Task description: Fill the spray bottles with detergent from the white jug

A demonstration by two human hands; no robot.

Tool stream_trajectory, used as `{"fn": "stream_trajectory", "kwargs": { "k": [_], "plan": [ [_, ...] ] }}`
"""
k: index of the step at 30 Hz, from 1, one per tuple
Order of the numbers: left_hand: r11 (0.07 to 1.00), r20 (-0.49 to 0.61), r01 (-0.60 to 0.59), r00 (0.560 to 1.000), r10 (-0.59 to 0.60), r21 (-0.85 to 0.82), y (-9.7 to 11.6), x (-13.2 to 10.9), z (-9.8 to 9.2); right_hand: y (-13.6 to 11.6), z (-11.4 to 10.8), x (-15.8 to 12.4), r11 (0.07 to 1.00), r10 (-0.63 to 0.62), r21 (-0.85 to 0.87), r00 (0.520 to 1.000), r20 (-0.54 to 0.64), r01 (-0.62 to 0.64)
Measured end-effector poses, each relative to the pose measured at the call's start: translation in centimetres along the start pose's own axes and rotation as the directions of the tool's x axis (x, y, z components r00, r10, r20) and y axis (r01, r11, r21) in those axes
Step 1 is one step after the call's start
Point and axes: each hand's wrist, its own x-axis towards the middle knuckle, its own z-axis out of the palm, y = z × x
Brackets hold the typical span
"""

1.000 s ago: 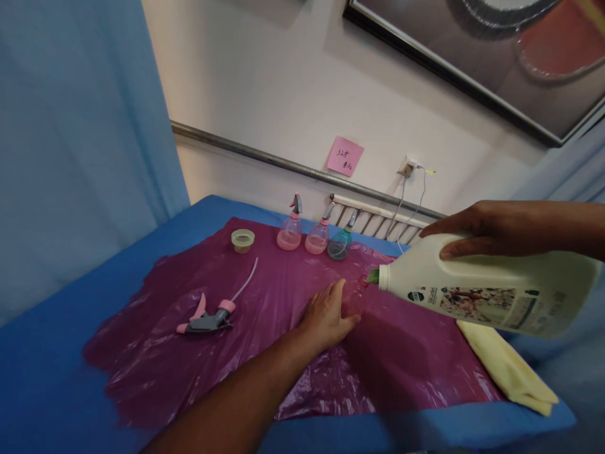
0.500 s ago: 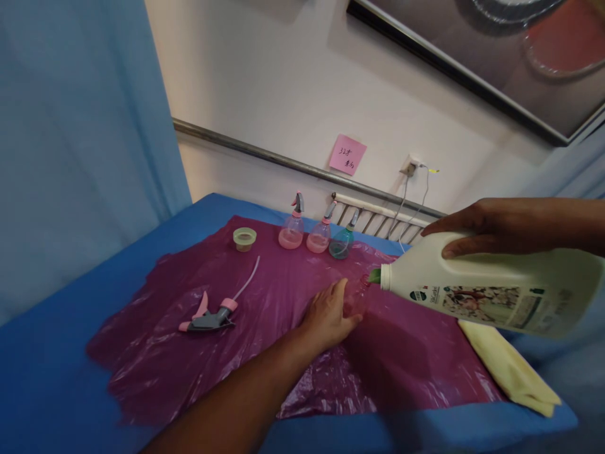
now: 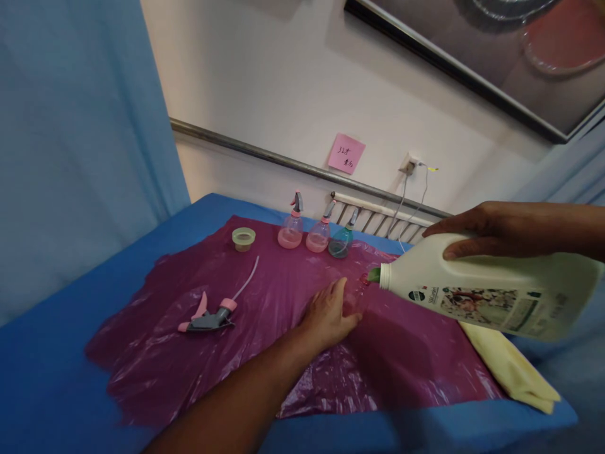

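My right hand [image 3: 482, 230] grips the handle of a large pale-green jug [image 3: 472, 284], tilted nearly level with its green spout pointing left. The spout rests at or just above the mouth of a see-through spray bottle [image 3: 357, 299] without its head. Around that bottle my left hand [image 3: 328, 315] is wrapped, thumb on the near side. The bottle is hard to make out against the purple plastic sheet [image 3: 283, 277]. Left of my hand lies a loose grey-and-pink spray head [image 3: 210, 318] with its tube pointing up.
Two spray bottles with pink liquid [image 3: 290, 236] [image 3: 317, 238] and a teal spray bottle [image 3: 341, 243] stand at the back. A small green cup [image 3: 243, 238] is left of them. A yellow cloth [image 3: 510, 366] lies at right on the blue table cover [image 3: 529, 419].
Almost nothing differs. The jug and my right hand have dropped very slightly, while my left hand stays in place around the bottle.
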Motion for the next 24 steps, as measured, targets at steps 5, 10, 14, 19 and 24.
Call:
{"fn": "stream_trajectory", "kwargs": {
  "k": [5,10,14,19,24],
  "plan": [
    [1.0,0.007,0.014,1.0,-0.014,-0.003,-0.1,0.0,0.1,1.9,1.9,-0.8,0.999,-0.008,0.036,0.998,-0.056,0.01],
    [1.0,0.008,0.015,1.0,-0.015,-0.003,-0.2,0.1,0.0,5.1,6.4,-1.6,0.983,0.066,0.184,0.977,-0.203,-0.029],
    [0.999,0.01,0.035,0.999,-0.034,-0.025,-0.2,0.0,-0.1,7.8,10.8,-1.3,0.935,0.091,0.355,0.964,-0.249,0.003],
    [0.997,0.0,0.044,0.999,-0.044,-0.059,-0.4,0.0,-0.1,9.9,15.6,-0.6,0.917,0.112,0.389,0.878,-0.466,0.09],
    [0.997,-0.001,0.03,1.0,-0.03,-0.07,-0.8,0.1,-0.1,11.2,18.7,-0.4,0.917,0.269,0.396,0.66,-0.701,0.047]
  ]
}}
